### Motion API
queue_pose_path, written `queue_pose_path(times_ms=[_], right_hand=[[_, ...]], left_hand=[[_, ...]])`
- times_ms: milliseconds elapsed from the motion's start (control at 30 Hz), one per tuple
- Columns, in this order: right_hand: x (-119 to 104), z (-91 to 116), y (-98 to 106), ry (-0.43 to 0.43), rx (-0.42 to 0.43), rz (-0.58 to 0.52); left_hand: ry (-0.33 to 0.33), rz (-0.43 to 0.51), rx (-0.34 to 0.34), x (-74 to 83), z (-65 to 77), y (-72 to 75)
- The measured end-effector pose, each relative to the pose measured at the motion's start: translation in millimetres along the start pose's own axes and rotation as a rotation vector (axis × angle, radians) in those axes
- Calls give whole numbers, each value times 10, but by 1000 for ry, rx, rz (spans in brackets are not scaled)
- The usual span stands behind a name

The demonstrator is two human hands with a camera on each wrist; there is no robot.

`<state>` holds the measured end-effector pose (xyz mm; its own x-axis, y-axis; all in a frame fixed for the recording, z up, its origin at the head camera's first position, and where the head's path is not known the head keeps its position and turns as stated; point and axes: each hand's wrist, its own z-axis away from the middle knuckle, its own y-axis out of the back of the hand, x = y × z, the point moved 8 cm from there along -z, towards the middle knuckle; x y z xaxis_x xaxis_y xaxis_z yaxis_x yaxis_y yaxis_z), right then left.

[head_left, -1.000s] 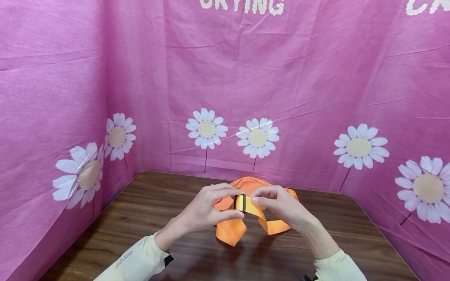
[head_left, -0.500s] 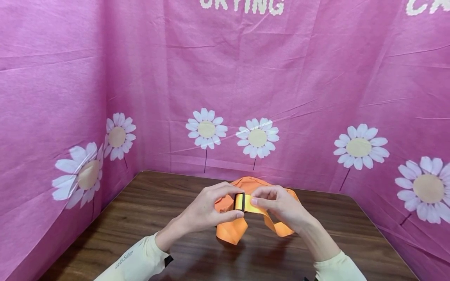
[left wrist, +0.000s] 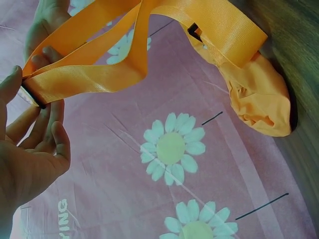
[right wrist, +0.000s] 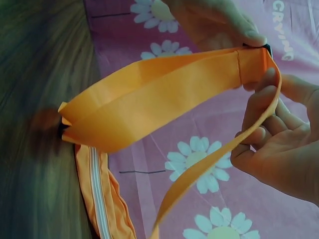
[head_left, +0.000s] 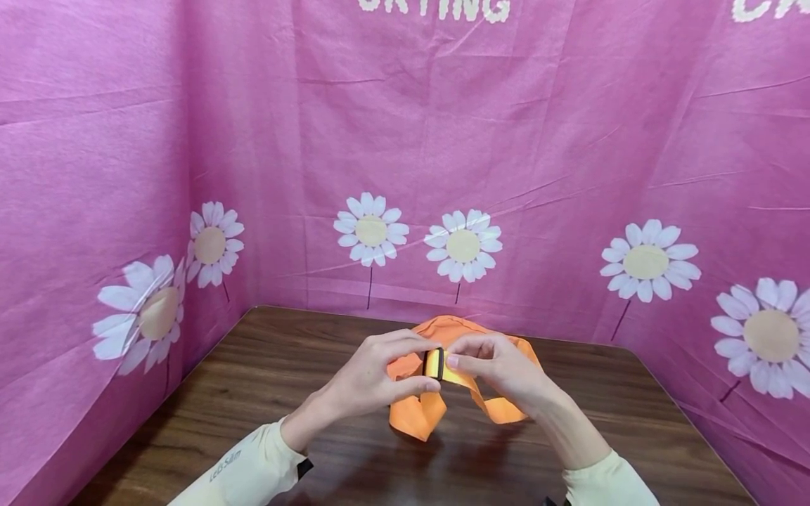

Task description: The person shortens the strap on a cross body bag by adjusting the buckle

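Observation:
My left hand (head_left: 361, 369) pinches a black slide buckle (head_left: 440, 365) between thumb and fingers. Orange webbing strap (head_left: 457, 377) passes through the buckle, and my right hand (head_left: 506, 372) pinches it just to the right. Behind both hands sits the orange fabric bag (head_left: 451, 327) that the strap belongs to, partly hidden by them. Its white zipper (right wrist: 97, 194) shows in the right wrist view. There, a stitched strap loop runs from the buckle toward the bag while a loose length hangs past the right fingers. A second black fitting (left wrist: 194, 32) shows on the strap in the left wrist view.
Everything is over a dark wood-grain table (head_left: 304, 337). A pink cloth (head_left: 405, 126) printed with white daisies and lettering rises behind the table and along both sides. Pale sleeves (head_left: 243, 467) cover the forearms.
The right hand has shifted slightly left along the strap, closer to the buckle. The strap hanging below it has swung and changed its bend. The left hand keeps its grip almost in place.

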<state>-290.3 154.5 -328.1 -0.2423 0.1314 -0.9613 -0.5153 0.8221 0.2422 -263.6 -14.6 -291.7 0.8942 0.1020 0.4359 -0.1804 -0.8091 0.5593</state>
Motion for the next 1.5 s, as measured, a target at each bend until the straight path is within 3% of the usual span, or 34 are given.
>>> queue_pose_path(times_ms=[200,533,833,1167,1500], right_hand=[[48,-3,71,-24,-6,43],[26,9,26,-2,-26,-78],[2,4,-43,-15,-33,-91],[18,11,14,-15,-51,-16],[31,11,19,0,-55,-77]], left_hand=[[11,-14,21,-7,3,52],[1,11,-19,-7,-1,9],[33,11,-35,-19,9,-27],[-14,-50,6,23,11,45],[-11,-32,-13,14,3,39]])
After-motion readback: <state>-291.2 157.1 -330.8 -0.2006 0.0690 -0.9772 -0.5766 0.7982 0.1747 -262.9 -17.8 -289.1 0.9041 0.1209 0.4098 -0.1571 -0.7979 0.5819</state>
